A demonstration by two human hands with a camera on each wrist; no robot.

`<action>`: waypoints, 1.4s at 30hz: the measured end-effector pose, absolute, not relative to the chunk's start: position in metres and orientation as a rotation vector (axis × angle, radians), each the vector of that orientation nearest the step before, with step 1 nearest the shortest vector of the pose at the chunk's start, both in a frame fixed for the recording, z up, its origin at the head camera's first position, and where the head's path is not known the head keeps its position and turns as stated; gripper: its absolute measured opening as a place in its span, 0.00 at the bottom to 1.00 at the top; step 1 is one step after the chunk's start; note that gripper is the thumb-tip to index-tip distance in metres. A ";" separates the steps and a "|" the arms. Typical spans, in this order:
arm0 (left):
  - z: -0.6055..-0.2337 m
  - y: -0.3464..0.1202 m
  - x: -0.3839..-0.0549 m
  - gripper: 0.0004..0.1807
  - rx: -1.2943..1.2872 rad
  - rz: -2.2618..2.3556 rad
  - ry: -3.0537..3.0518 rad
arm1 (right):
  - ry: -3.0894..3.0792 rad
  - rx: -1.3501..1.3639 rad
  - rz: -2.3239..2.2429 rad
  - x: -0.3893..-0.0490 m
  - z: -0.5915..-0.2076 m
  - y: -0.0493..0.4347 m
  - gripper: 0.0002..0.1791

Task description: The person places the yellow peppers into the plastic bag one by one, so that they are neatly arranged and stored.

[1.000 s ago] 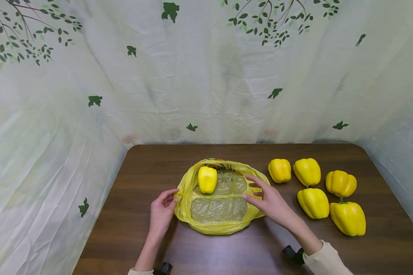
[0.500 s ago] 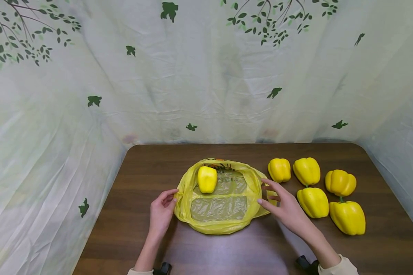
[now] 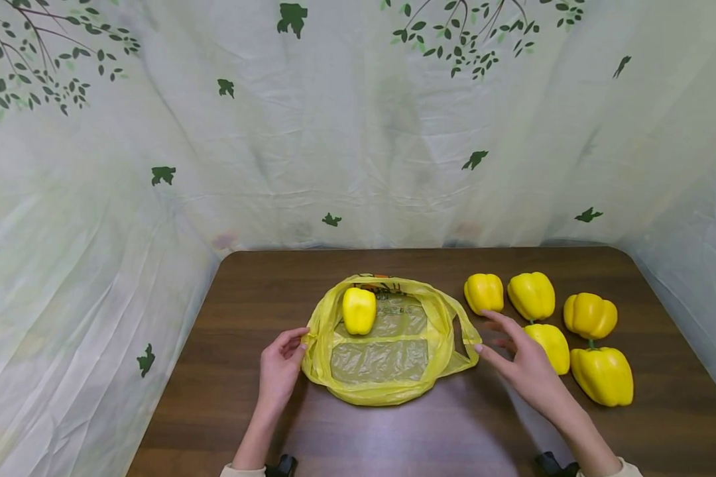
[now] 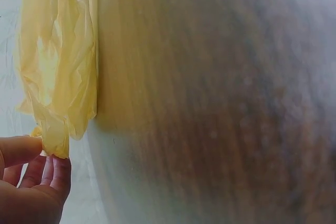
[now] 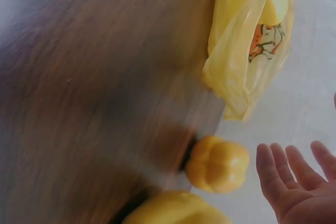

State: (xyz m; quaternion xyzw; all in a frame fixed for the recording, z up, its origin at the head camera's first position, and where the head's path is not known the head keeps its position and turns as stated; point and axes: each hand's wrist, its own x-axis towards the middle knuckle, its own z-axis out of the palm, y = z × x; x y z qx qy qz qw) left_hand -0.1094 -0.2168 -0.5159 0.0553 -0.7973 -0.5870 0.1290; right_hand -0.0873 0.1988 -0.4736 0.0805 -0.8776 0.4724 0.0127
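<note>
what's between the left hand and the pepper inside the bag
In the head view, the left side of the yellow bag lies between left hand and pepper.

**One pepper (image 3: 359, 311) in the bag (image 3: 388, 395), five to the right**

We see the table (image 3: 244, 291) with the cloth (image 3: 358, 132) behind it. The bag lies near mid-table, its pepper toward the far left inside. The left hand (image 3: 282, 368) touches the bag's left edge; the right hand (image 3: 528, 361) is at its right handle (image 3: 470, 334), contact unclear to us. Rightward of the bag, we find a first pepper (image 3: 483, 293), then a second pepper (image 3: 532, 295), then a third pepper (image 3: 590, 316). Before the second is a fourth pepper (image 3: 553, 347), partly behind the right hand; before the third, a fifth pepper (image 3: 602, 377).
</note>
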 end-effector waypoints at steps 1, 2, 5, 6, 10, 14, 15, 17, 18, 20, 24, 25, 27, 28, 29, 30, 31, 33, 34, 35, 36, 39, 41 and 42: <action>-0.516 -0.217 -0.110 0.15 0.160 -1.705 -2.323 | -2.731 0.253 1.455 -0.087 -0.474 0.201 0.34; -0.515 -0.217 -0.110 0.15 0.163 -1.704 -2.327 | -2.726 0.258 1.431 -0.086 -0.474 0.203 0.34; -0.515 -0.217 -0.110 0.15 0.167 -1.699 -2.341 | -2.713 0.268 1.344 -0.085 -0.475 0.209 0.34; -0.515 -0.217 -0.110 0.15 0.168 -1.697 -2.345 | -2.710 0.267 1.313 -0.084 -0.476 0.212 0.34; -0.515 -0.217 -0.110 0.15 0.166 -1.688 -2.347 | -2.694 0.254 1.219 -0.083 -0.478 0.222 0.34; -0.516 -0.217 -0.110 0.15 0.151 -1.677 -2.343 | -2.667 0.233 1.152 -0.082 -0.480 0.231 0.33; -0.516 -0.217 -0.110 0.15 0.146 -1.675 -2.342 | -2.658 0.225 1.132 -0.082 -0.481 0.233 0.33; -0.517 -0.217 -0.110 0.15 0.141 -1.669 -2.342 | -2.635 0.207 1.113 -0.081 -0.482 0.237 0.33; -0.517 -0.217 -0.110 0.15 0.138 -1.670 -2.340 | -2.625 0.193 1.103 -0.081 -0.483 0.238 0.33; -0.517 -0.217 -0.110 0.15 0.137 -1.672 -2.337 | -2.611 0.157 1.103 -0.080 -0.484 0.242 0.32; -0.518 -0.216 -0.110 0.15 0.151 -1.689 -2.329 | -2.607 0.077 1.112 -0.079 -0.484 0.248 0.33; -0.518 -0.216 -0.110 0.15 0.159 -1.693 -2.330 | -2.612 0.060 1.114 -0.079 -0.484 0.250 0.34; -0.517 -0.216 -0.110 0.15 0.162 -1.707 -2.325 | -2.627 0.032 1.106 -0.078 -0.484 0.253 0.34; -0.515 -0.215 -0.109 0.15 0.164 -1.718 -2.321 | -2.638 0.020 1.106 -0.078 -0.485 0.254 0.35; -0.511 -0.214 -0.108 0.14 0.155 -1.716 -2.324 | -2.647 0.011 1.103 -0.078 -0.485 0.256 0.35; -0.506 -0.213 -0.106 0.14 0.154 -1.718 -2.330 | -2.657 0.001 1.101 -0.078 -0.486 0.257 0.36; -0.501 -0.211 -0.105 0.14 0.156 -1.719 -2.335 | -2.668 -0.007 1.097 -0.078 -0.486 0.258 0.36; -0.490 -0.208 -0.101 0.13 0.142 -1.716 -2.345 | -2.684 -0.017 1.091 -0.079 -0.487 0.260 0.36; -0.486 -0.206 -0.100 0.13 0.142 -1.716 -2.349 | -2.692 -0.020 1.089 -0.079 -0.488 0.261 0.36; -0.483 -0.205 -0.098 0.13 0.142 -1.716 -2.352 | -2.701 -0.021 1.080 -0.079 -0.488 0.262 0.36; -0.485 -0.206 -0.099 0.14 0.155 -1.724 -2.351 | -2.712 -0.025 1.074 -0.080 -0.488 0.263 0.36; -0.498 -0.210 -0.103 0.14 0.156 -1.721 -2.331 | -2.749 -0.038 1.064 -0.081 -0.489 0.266 0.37; -0.509 -0.214 -0.106 0.14 0.172 -1.713 -2.321 | -2.784 -0.059 1.064 -0.082 -0.490 0.267 0.38; -0.513 -0.215 -0.107 0.14 0.172 -1.702 -2.318 | -2.803 -0.072 1.071 -0.082 -0.490 0.268 0.39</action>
